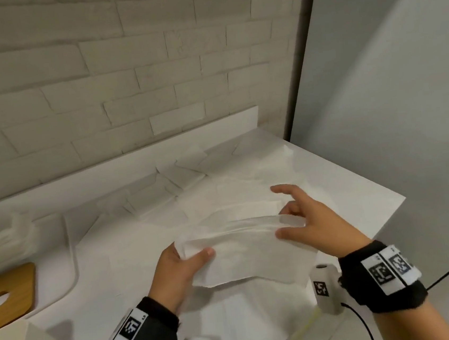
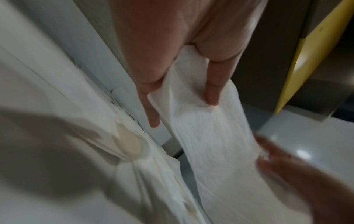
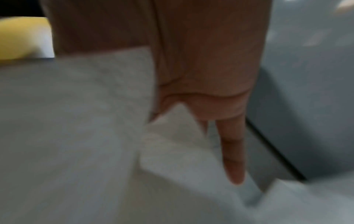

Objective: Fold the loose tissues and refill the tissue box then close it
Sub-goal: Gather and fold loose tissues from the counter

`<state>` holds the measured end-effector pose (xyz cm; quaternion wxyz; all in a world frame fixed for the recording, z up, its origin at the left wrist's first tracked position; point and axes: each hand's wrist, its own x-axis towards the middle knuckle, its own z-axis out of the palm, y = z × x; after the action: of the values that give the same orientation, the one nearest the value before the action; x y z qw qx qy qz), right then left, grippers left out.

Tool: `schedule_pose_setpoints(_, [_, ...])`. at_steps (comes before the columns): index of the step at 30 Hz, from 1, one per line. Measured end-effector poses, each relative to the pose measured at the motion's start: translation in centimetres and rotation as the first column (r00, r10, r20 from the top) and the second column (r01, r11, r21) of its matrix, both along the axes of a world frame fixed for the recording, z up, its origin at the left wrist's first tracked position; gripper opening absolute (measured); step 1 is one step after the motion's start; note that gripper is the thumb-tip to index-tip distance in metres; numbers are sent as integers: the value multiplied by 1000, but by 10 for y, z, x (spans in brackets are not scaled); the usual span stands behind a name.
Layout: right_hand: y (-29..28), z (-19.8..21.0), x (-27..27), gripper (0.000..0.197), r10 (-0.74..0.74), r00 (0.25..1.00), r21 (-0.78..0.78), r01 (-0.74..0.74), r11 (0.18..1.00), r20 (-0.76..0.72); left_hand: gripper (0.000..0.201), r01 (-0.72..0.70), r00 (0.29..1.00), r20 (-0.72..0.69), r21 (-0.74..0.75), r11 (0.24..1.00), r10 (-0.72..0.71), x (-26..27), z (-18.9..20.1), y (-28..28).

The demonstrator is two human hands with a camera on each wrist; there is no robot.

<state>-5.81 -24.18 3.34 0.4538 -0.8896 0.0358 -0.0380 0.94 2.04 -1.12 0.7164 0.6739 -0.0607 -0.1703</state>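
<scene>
Soft ribbed tissue (image 1: pixel 242 248) between 2 hands

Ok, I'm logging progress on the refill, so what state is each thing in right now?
Held tissue: off the counter, stretched between both hands, partly folded.
Left hand: thumb and fingers pinch the tissue's left end.
Right hand: thumb and a finger pinch the right end, other fingers spread.
Loose tissues: lying flat, scattered on the counter.
Tissue stack: piled at far left.
Wooden lid: lying apart, not on any box.
</scene>
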Motion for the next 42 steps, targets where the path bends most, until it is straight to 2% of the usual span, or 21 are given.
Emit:
schedule_pose_setpoints(1, [-11, -7, -10, 65, -76, 997, 258, 79, 963, -23, 26, -18, 1000, 1, -9, 1000, 18, -3, 1, -7])
schedule_pose_setpoints(2, [-19, -17, -18, 65, -114, 992, 491, 123, 863, -49, 22, -24, 1000, 3, -14, 1000, 24, -5, 2, -13])
schedule_pose_setpoints(3, [-24, -29, -24, 62, -128, 989, 649, 142, 747, -69, 23, -25, 1000, 1, -15, 1000, 25, -7, 2, -19])
schedule_pose_setpoints(4, [-27, -42, -27, 59, -133, 988, 725, 144, 674, -72, 27, -9, 1000, 6, -15, 1000, 9, -9, 2, -25])
schedule_pose_setpoints(5, [-26, -54, -30, 55, -147, 987, 747, 147, 649, -67, 30, 5, 1000, 10, -13, 1000, -5, -10, 1, -32])
schedule_pose_setpoints(10, [-28, -75, -33, 32, -376, 927, 731, 250, 635, 9, 25, 84, 996, 10, 29, 996, -84, -16, -4, -55])
schedule_pose_setpoints(12, [-32, -80, -36, 30, -381, 924, 711, 252, 656, 24, 25, 106, 994, 0, 69, 992, -107, -16, -7, -59])
schedule_pose_setpoints(15, [-35, -90, -37, 32, -339, 939, 603, 303, 738, -56, 32, 143, 990, -24, 156, 977, -141, -13, -15, -61])
schedule_pose_setpoints(18, [-36, -99, -35, 16, -400, 916, 536, 350, 768, -25, 39, 116, 993, -31, 229, 966, -112, -10, -21, -64])
schedule_pose_setpoints(21, [-40, -102, -37, 19, -444, 894, 576, 328, 748, 67, 39, 65, 998, -1, 243, 968, -66, -12, -18, -62])
schedule_pose_setpoints(23, [-40, -104, -39, 20, -408, 910, 601, 289, 745, 68, 46, 76, 997, 2, 249, 965, -79, -13, -15, -61])
schedule_pose_setpoints(25, [-40, -110, -41, 36, -348, 937, 626, 260, 735, 19, 58, 116, 993, -45, 242, 963, -108, -13, -19, -61])
schedule_pose_setpoints(27, [-41, -114, -39, 51, -328, 945, 639, 256, 725, -7, 58, 138, 988, -108, 244, 960, -114, -13, -22, -63])
schedule_pose_setpoints(29, [-41, -117, -35, 50, -343, 939, 615, 279, 738, -14, 52, 154, 980, -157, 226, 962, -120, -12, -26, -65])
schedule_pose_setpoints(30, [-40, -116, -32, 44, -363, 932, 595, 300, 746, -15, 52, 166, 975, -180, 200, 966, -130, -13, -25, -65])
schedule_pose_setpoints(32, [-42, -114, -29, 26, -410, 912, 531, 347, 773, 1, 54, 183, 958, -234, 67, 981, -163, -11, -18, -63])
schedule_pose_setpoints(34, [-53, -110, -31, 25, -448, 894, 500, 384, 776, 8, 51, 130, 957, -248, -92, 987, -149, -3, -4, -56])
schedule_pose_setpoints(36, [-72, -101, -41, 26, -493, 870, 580, 401, 710, 2, 50, 34, 960, -272, -139, 990, -71, 10, 10, -41])
schedule_pose_setpoints(38, [-94, -85, -54, 30, -528, 849, 701, 380, 603, -5, 50, 3, 952, -306, -78, 997, -27, 21, 17, -27])
schedule_pose_setpoints(40, [-110, -72, -65, 45, -521, 852, 818, 336, 467, -51, 48, 6, 941, -340, 5, 1000, -4, 25, 16, -23])
schedule_pose_setpoints(42, [-118, -64, -69, 45, -485, 872, 896, 263, 357, -63, 39, -38, 922, -382, 80, 996, 66, 25, 6, -26])
